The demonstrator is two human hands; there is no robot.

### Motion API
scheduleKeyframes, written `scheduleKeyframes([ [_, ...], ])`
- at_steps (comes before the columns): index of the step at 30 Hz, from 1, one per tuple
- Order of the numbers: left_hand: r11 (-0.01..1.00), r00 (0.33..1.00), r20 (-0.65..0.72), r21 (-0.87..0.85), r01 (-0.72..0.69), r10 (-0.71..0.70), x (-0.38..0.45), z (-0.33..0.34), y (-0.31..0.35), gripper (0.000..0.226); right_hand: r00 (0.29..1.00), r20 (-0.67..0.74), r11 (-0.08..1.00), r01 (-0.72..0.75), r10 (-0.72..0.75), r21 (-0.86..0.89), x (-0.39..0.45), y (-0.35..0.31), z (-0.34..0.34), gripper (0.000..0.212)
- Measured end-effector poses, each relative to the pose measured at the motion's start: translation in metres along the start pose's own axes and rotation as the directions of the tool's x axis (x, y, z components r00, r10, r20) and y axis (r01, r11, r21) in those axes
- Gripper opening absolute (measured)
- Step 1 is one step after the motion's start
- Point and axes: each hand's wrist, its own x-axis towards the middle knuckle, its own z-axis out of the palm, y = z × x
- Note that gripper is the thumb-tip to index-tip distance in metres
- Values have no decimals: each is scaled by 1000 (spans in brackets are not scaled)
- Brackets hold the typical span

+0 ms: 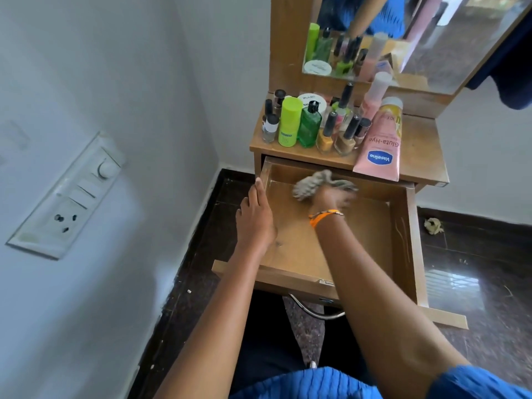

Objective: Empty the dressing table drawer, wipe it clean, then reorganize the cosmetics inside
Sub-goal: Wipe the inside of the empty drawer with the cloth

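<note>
Two bare hands work at an open wooden drawer [403,234] pulled out from a small dressing table [420,145], seen from above. The drawer holds no cosmetics; its bare wooden floor shows. The left hand [256,217] lies flat along the drawer's left wall, fingers stretched out and holding nothing, seemingly steadying the drawer. The right hand [331,197], with an orange band at the wrist, reaches deep toward the drawer's back left corner. It is closed around a greyish cloth [313,182], which bunches out past the fingers and touches the drawer floor. Hand and cloth are blurred, which suggests a wiping stroke.

All the cosmetics stand crowded on the tabletop just behind the drawer: a lime green bottle [289,122], a dark green bottle [309,125], several small nail polish bottles [347,136], a white jar [312,100], and a pink lotion tube [380,139] lying with its flat end over the table's front edge, above the drawer. A mirror [431,38] rises behind them.

Judging from this, emptying is done and wiping is the step in hand. The next move likely calls for sweeping the cloth across the remaining floor and right corners, then setting it aside and returning the bottles one by one, taking care not to knock the overhanging tube.
</note>
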Motion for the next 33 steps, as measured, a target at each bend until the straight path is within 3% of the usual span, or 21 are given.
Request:
scheduleKeyframes([
  [1,1000,1000,12,0,-3,3,0,-1,0,98,982,177,996,80,-72,-42,-13,8,10,55],
  [3,1000,999,34,-11,10,-9,-1,-3,0,97,878,445,954,265,-177,-143,-45,24,26,48],
  [6,1000,998,50,-10,26,-25,-1,-5,2,97,713,629,765,580,-310,-281,-54,32,33,48],
  [9,999,997,65,-12,32,-31,-2,-7,3,100,595,733,556,750,-330,-358,-35,31,24,55],
  [12,999,997,76,-35,30,-27,-3,-7,3,103,466,844,316,869,-267,-380,-23,16,14,53],
  [15,998,996,86,-58,29,-23,-4,-8,4,102,354,931,84,934,-85,-347,-22,-1,8,46],
  [18,994,994,106,-105,26,-15,-1,-9,1,98,295,949,-22,955,109,-295,-16,4,-6,50],
  [22,929,988,152,-364,70,-15,0,-16,-3,90,194,944,66,973,267,-219,-18,25,-27,63],
  [25,756,976,215,-633,166,-34,-1,-21,-3,67,120,905,131,973,408,-188,-15,40,-35,63],
  [27,631,976,216,-752,192,-40,-3,-28,-2,52,93,928,208,962,360,-177,-9,40,-39,60],
  [28,569,974,221,-795,212,-54,-3,-30,0,51,132,948,268,939,290,-213,-7,33,-42,57],
  [30,485,967,239,-838,251,-89,-5,-33,2,55,260,960,505,818,101,-275,-3,16,-41,53],
  [32,465,965,245,-847,257,-87,-6,-34,4,60,368,928,773,605,-56,-193,-6,-2,-33,44],
  [33,453,965,250,-853,260,-84,-6,-34,4,61,400,914,877,459,-63,-140,-7,-6,-24,41],
])
